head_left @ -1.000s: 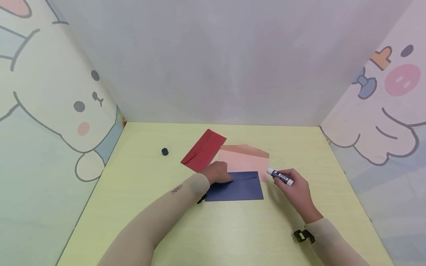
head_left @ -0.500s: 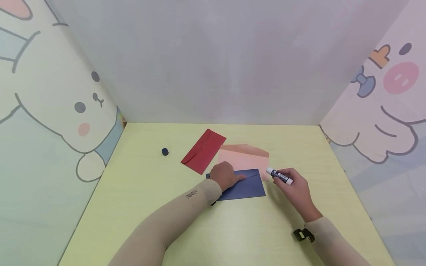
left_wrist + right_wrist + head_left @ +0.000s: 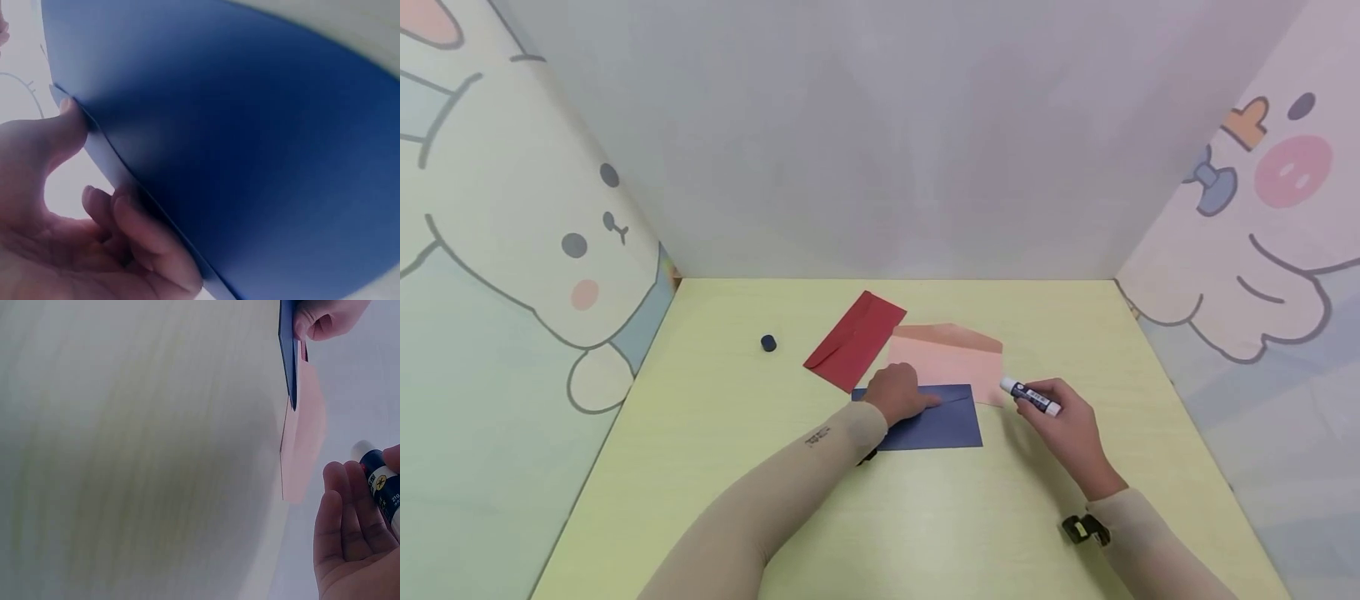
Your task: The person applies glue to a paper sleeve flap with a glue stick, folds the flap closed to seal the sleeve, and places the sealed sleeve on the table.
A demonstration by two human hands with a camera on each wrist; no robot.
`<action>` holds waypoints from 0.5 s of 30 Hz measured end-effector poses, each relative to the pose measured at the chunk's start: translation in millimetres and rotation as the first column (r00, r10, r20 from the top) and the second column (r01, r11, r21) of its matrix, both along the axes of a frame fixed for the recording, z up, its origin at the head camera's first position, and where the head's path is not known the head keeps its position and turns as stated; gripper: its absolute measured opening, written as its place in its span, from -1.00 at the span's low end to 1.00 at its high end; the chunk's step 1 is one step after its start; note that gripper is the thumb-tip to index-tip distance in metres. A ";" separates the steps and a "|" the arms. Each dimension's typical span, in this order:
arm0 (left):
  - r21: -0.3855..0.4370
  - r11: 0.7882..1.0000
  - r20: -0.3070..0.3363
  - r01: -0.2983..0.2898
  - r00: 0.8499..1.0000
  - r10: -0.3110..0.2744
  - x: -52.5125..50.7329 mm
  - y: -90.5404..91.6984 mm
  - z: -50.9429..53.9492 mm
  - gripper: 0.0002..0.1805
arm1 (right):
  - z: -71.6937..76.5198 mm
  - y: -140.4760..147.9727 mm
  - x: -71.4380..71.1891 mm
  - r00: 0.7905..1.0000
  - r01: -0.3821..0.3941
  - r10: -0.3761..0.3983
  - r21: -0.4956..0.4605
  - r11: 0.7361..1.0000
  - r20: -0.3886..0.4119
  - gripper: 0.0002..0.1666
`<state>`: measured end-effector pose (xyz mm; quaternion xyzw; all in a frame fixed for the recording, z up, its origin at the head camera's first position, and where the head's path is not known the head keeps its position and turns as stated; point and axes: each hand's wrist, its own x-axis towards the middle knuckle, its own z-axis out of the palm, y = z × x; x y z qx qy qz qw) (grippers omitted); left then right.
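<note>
My left hand [image 3: 897, 395] presses on the dark blue envelope [image 3: 942, 427], which lies flap side up on the table. In the left wrist view the thumb and the bent fingers touch the flap [image 3: 119, 156] along its edge, with a gap between thumb and fingers. My right hand [image 3: 1072, 427] holds a glue stick [image 3: 1032, 397] just right of the envelopes, its white end pointing left and upward. Partly under the blue envelope lies a pink envelope [image 3: 947, 358], its flap unfolded away from me. A red envelope [image 3: 854, 342] rests slanted at the back left.
A small dark cap [image 3: 768, 342] stands on the table left of the red envelope. The pale yellow table [image 3: 880, 525] meets a plain wall [image 3: 880, 142] at the back. Printed cartoon panels [image 3: 512, 358] flank both sides.
My left hand has moved right over the blue envelope, its thumb now farther along the flap. The blue envelope shifted right, then back left. The right hand with the glue stick has stayed nearly still.
</note>
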<state>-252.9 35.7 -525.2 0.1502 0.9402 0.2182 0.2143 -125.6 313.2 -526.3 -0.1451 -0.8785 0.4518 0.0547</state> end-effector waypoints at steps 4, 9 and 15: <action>0.002 0.999 0.020 0.043 0.999 -0.043 -6.8 -6.8 -4.4 -0.55 | -0.2 0.4 -0.1 1.000 -0.001 0.001 -0.001 1.000 -0.003 -0.56; -0.046 0.996 0.107 0.071 0.992 -0.066 -13.0 -14.6 -0.5 -0.83 | 2.8 0.2 -0.1 1.000 0.001 -0.001 -0.001 1.000 -0.002 -0.57; -0.088 0.993 0.165 0.081 0.984 -0.066 -13.5 -15.9 6.8 -0.75 | 4.3 1.2 0.1 1.000 -0.002 0.002 -0.016 1.000 0.013 -0.54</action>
